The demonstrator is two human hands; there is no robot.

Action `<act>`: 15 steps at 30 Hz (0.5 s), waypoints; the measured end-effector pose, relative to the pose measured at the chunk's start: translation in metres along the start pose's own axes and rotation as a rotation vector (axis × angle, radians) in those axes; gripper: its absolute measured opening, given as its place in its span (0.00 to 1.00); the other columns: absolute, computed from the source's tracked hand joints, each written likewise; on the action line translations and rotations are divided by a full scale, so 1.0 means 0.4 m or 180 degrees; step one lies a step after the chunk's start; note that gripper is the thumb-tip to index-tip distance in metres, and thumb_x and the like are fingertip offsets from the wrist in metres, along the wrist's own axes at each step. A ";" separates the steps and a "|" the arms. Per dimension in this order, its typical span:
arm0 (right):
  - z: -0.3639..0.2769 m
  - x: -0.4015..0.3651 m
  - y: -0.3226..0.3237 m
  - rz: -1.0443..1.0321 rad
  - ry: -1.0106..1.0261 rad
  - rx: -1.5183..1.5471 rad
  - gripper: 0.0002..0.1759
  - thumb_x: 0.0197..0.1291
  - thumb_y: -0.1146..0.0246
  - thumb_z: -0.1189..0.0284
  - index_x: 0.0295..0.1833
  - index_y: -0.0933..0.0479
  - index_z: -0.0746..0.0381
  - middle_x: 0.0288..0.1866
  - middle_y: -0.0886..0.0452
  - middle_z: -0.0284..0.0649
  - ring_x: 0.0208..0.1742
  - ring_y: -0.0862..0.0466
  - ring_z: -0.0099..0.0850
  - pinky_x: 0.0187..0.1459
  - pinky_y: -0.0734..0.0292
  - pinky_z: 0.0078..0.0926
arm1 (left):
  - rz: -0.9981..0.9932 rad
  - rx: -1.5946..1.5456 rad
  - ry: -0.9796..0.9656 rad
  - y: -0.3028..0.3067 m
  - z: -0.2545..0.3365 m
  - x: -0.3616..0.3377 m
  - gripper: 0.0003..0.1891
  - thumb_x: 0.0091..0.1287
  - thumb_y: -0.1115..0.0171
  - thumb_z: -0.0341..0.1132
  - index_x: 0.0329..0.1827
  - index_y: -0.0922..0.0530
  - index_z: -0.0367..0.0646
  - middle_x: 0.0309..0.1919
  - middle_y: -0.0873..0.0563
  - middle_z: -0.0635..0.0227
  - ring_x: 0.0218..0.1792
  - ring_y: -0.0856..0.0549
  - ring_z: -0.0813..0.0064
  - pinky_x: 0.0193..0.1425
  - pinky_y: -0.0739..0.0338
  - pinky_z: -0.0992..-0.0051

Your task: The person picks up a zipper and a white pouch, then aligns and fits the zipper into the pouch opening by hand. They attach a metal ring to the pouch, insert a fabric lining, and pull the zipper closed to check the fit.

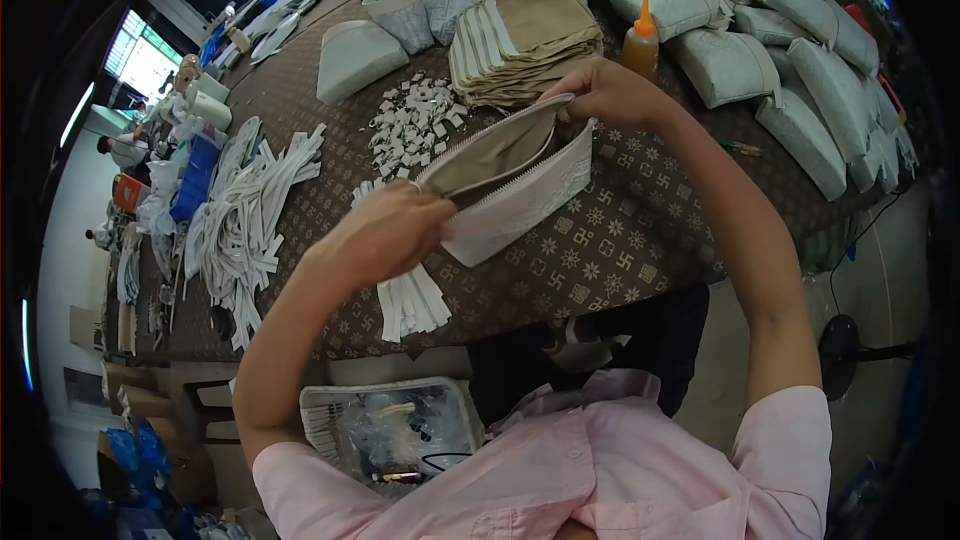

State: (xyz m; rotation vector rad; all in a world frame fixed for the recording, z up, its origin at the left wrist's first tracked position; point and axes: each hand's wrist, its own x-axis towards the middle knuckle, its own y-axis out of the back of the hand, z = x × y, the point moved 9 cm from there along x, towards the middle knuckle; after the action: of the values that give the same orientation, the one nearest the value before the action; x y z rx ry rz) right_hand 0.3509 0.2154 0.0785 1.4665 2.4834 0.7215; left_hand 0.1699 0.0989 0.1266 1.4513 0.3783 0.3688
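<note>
- Two hands held one pouch (510, 195) above the table (620, 240), with its zip open.
- Left hand (385, 230) gripped the pouch's near end, fingers closed on it.
- Right hand (605, 90) pinched the far end, fingers closed on the rim.
- Bottle (641, 40) stood just beside the right hand; strips (410, 300) lay under the left.

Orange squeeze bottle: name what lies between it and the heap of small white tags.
In the head view, a fanned stack of tan fabric pieces lies between the orange squeeze bottle and the heap of small white tags.
</note>
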 end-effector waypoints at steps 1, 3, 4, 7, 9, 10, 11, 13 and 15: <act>-0.005 -0.004 0.006 0.0314 0.0116 0.0274 0.09 0.52 0.35 0.71 0.37 0.16 0.63 0.27 0.16 0.30 0.28 0.23 0.16 0.31 0.28 0.18 | 0.0219 0.0003 -0.0060 0.018 -0.029 -0.003 0.06 0.60 0.40 0.34 0.32 0.24 0.40 0.28 0.20 0.57 0.37 0.20 0.55 0.41 0.27 0.63; -0.023 -0.011 0.012 0.0605 0.0236 0.0533 0.09 0.52 0.36 0.71 0.37 0.16 0.63 0.28 0.16 0.30 0.27 0.23 0.17 0.31 0.28 0.20 | 0.0347 0.0084 -0.0126 0.036 -0.051 0.005 0.10 0.63 0.42 0.38 0.34 0.22 0.38 0.27 0.19 0.56 0.34 0.18 0.57 0.39 0.26 0.65; -0.026 -0.010 0.008 0.0635 0.0060 0.0284 0.10 0.54 0.37 0.70 0.37 0.17 0.65 0.27 0.17 0.30 0.27 0.24 0.16 0.31 0.29 0.19 | 0.0121 -0.0355 0.0232 0.030 -0.079 0.014 0.14 0.65 0.43 0.41 0.35 0.21 0.36 0.27 0.18 0.55 0.32 0.18 0.59 0.38 0.25 0.66; -0.032 -0.009 -0.014 0.0870 -0.0194 -0.0116 0.11 0.56 0.38 0.69 0.37 0.18 0.67 0.26 0.18 0.31 0.25 0.25 0.17 0.30 0.30 0.19 | 0.0076 -0.1394 0.1588 0.032 -0.180 0.036 0.22 0.68 0.45 0.48 0.36 0.19 0.33 0.23 0.18 0.65 0.27 0.21 0.78 0.35 0.26 0.73; -0.052 -0.013 -0.022 0.1106 -0.0243 -0.0292 0.12 0.56 0.37 0.69 0.37 0.19 0.68 0.24 0.19 0.32 0.25 0.25 0.17 0.29 0.30 0.20 | 0.1187 -0.0927 0.1717 0.091 -0.215 0.053 0.22 0.68 0.47 0.49 0.36 0.20 0.33 0.23 0.18 0.60 0.28 0.18 0.75 0.37 0.25 0.72; -0.068 -0.029 -0.025 0.1253 -0.0336 -0.0520 0.12 0.55 0.37 0.67 0.36 0.18 0.67 0.26 0.18 0.38 0.27 0.21 0.23 0.32 0.28 0.24 | 0.1182 -0.0923 0.1729 0.082 -0.213 0.084 0.22 0.68 0.47 0.49 0.36 0.20 0.33 0.23 0.18 0.60 0.28 0.18 0.75 0.37 0.25 0.72; -0.076 -0.041 -0.023 0.1389 -0.0441 -0.0753 0.13 0.54 0.36 0.66 0.35 0.17 0.66 0.28 0.16 0.44 0.30 0.17 0.29 0.35 0.25 0.28 | 0.1829 -0.0497 0.1835 0.114 -0.205 0.096 0.22 0.68 0.47 0.48 0.36 0.20 0.32 0.22 0.18 0.57 0.28 0.18 0.71 0.38 0.25 0.71; -0.084 -0.051 -0.030 0.1411 -0.0412 -0.0736 0.12 0.54 0.37 0.67 0.37 0.17 0.65 0.30 0.16 0.44 0.31 0.17 0.30 0.36 0.25 0.28 | 0.2440 -0.0092 0.1970 0.117 -0.197 0.111 0.22 0.68 0.48 0.48 0.35 0.21 0.32 0.22 0.19 0.55 0.27 0.18 0.67 0.39 0.25 0.69; -0.072 -0.063 -0.036 0.1428 -0.0370 -0.0725 0.12 0.55 0.37 0.68 0.39 0.17 0.65 0.31 0.15 0.44 0.32 0.16 0.32 0.36 0.25 0.28 | 0.1689 -0.0387 0.2184 0.037 -0.227 0.157 0.23 0.69 0.49 0.48 0.35 0.22 0.31 0.23 0.21 0.50 0.26 0.21 0.60 0.39 0.26 0.67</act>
State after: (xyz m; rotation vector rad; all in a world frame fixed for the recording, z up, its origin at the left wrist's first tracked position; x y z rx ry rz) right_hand 0.3416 0.1787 0.0941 1.9292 1.9272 0.9235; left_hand 0.1833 0.2094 0.1321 1.2586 0.4999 1.3113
